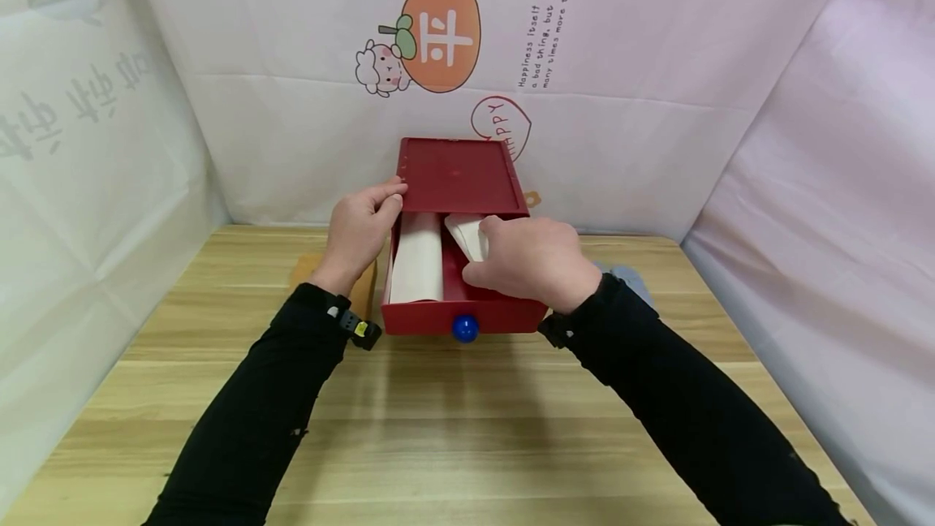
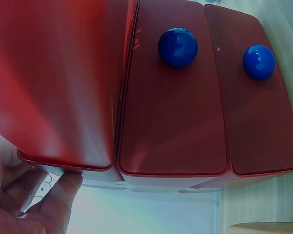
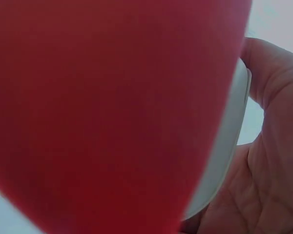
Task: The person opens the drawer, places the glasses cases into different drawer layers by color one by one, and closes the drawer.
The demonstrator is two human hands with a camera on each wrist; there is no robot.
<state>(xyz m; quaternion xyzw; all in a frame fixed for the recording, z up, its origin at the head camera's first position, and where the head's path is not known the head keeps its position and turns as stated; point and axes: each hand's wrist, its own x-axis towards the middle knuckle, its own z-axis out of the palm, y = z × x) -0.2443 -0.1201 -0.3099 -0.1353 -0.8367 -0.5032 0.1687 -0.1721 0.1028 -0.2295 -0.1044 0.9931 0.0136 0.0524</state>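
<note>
A red drawer cabinet (image 1: pixel 460 177) stands at the back of the table, its top drawer (image 1: pixel 504 319) pulled out by a blue knob (image 1: pixel 465 329). Along the drawer's left side lies a long white folded piece (image 1: pixel 420 266), apparently cloth. My right hand (image 1: pixel 536 258) reaches over the drawer's right side and pinches a second white folded piece (image 1: pixel 467 235); the right wrist view shows its layered edge (image 3: pixel 219 151) against the palm, partly hidden by red. My left hand (image 1: pixel 358 230) rests against the cabinet's upper left side, fingertips touching it.
Two closed lower drawers with blue knobs (image 2: pixel 177 48) show in the left wrist view. An orange-brown thing (image 1: pixel 363 291) lies left of the cabinet, a blue-grey thing (image 1: pixel 631 278) behind my right wrist. Pale printed cloth (image 1: pixel 292 128) hangs behind the wooden table (image 1: pixel 453 437).
</note>
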